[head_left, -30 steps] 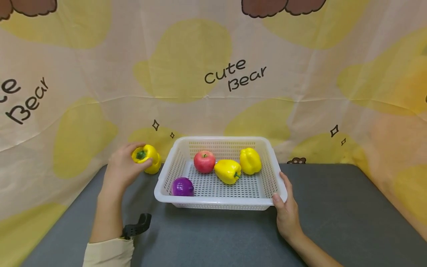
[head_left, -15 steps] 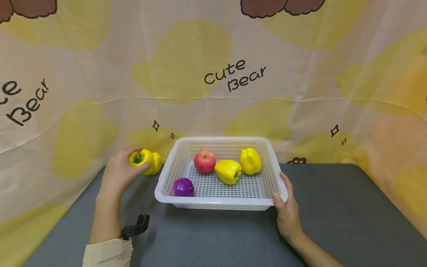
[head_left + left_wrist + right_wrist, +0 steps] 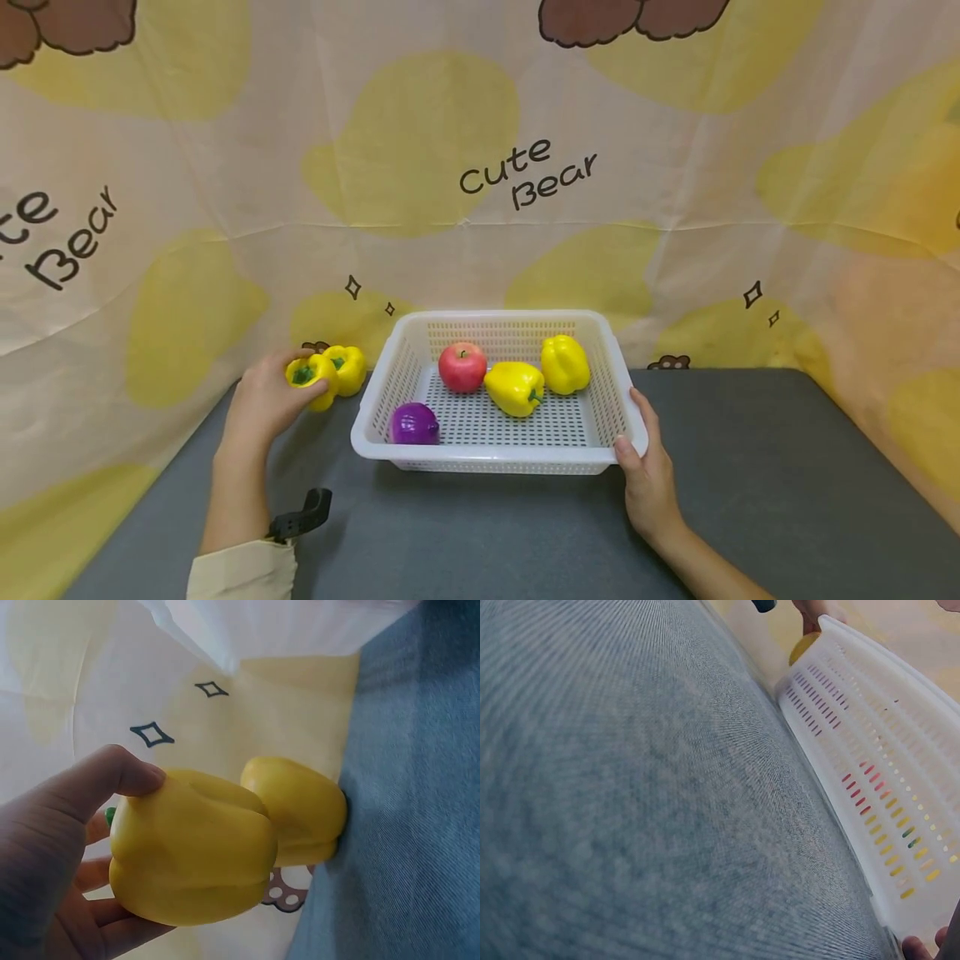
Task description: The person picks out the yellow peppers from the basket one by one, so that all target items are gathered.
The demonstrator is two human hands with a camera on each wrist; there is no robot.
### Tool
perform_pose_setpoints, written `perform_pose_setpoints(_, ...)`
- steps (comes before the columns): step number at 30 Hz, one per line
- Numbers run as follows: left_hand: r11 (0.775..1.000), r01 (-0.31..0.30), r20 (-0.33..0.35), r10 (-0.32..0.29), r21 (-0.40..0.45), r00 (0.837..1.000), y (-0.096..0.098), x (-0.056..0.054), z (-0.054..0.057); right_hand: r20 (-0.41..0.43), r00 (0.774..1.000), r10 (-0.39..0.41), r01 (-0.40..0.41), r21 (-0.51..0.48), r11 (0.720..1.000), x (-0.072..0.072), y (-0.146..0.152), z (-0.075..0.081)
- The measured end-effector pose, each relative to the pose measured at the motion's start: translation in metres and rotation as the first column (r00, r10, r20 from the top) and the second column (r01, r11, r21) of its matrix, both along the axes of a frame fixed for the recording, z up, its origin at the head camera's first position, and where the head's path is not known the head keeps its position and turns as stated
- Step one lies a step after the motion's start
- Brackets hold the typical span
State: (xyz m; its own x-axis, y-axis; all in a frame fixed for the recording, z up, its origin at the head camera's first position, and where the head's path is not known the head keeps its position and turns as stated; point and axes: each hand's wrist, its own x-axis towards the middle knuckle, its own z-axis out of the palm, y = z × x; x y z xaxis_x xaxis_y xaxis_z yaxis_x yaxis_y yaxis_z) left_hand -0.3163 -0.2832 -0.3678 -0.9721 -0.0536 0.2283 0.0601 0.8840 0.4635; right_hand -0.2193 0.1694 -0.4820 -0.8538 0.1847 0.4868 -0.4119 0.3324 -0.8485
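My left hand (image 3: 264,398) grips a yellow bell pepper (image 3: 195,851) between thumb and fingers, its green stem facing back toward the palm. Just behind it a second yellow bell pepper (image 3: 349,371) stands on the table, left of the white basket (image 3: 495,454). With thumb over the rim, my right hand (image 3: 651,479) holds the basket's front right corner. Inside the basket lie a red apple (image 3: 462,367), a purple onion-like ball (image 3: 415,424) at the front left, and two yellow bell peppers, one lying on its side (image 3: 514,389) and the other near the right wall (image 3: 565,365).
The grey table (image 3: 480,533) runs back to a patterned cloth backdrop (image 3: 420,150) at its far edge. A black band (image 3: 302,517) with a protruding piece sits on the left wrist. The basket's slotted side wall (image 3: 870,780) fills the right of the right wrist view.
My left hand has moved down and slightly left with its pepper, away from the pepper behind, which now shows more fully. My right hand and the basket hold nearly still.
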Motion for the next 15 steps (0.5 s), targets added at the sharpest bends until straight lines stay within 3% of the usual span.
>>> perform_pose_setpoints(15,0.999,-0.002,0.109,0.008,-0.047,0.994,-0.023,-0.009,-0.023,-0.014,1.0,0.002,-0.002,0.013,1.0,0.0,0.0,-0.001)
